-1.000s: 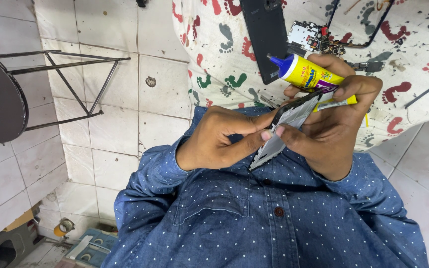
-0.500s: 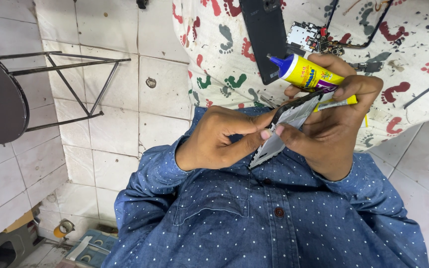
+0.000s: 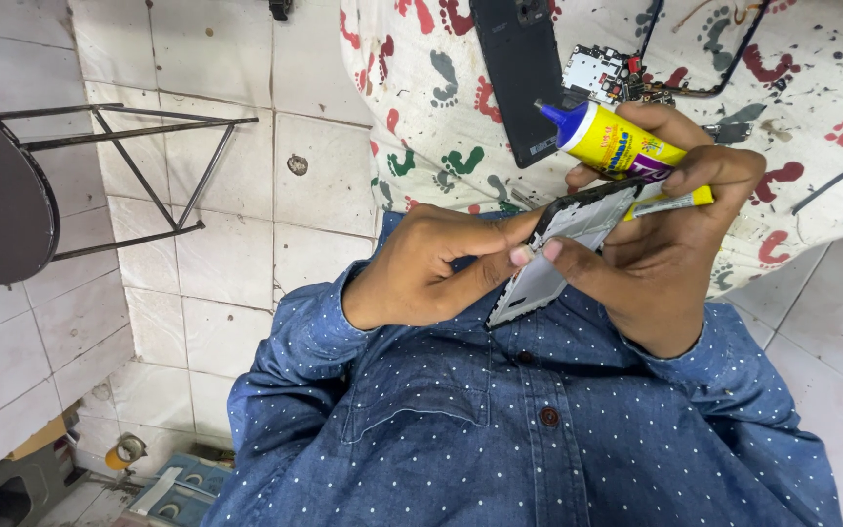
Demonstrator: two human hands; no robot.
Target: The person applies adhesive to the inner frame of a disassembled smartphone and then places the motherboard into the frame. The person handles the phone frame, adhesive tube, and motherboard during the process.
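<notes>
A: Head view. What sits in the hands?

B: A thin phone frame (image 3: 566, 256), black-rimmed with a pale grey inner face, tilted, lower corner toward the blue dotted shirt (image 3: 500, 429). Held above the lap, just short of the near edge of the cloth-covered desk (image 3: 441, 117).

A: Left hand (image 3: 421, 273)?

B: Curled, forefinger and thumb stretched out and pressed on the frame's long edge; other fingers folded in. Pinching, not gripping whole.

A: Right hand (image 3: 665, 254)?

B: Closed around several things at once: frame's far side under the fingers, a yellow glue bottle (image 3: 612, 141) with blue nozzle wedged over the thumb side, and a thin yellow-handled tool (image 3: 670, 202) tucked between fingers. Nozzle pointing toward the desk's left part.

A: On the desk?

B: White cloth printed with coloured footprints. A dark phone body (image 3: 519, 68) near the left edge, a small circuit board (image 3: 597, 70) just beside it, a thin dark bezel (image 3: 704, 68) farther right.

A: Room?

B: Pale tiled floor (image 3: 197, 195), worn grout. Round dark stool (image 3: 2, 185) with metal legs at far left. Blue tray (image 3: 182, 488) and clutter in the lower left corner.
</notes>
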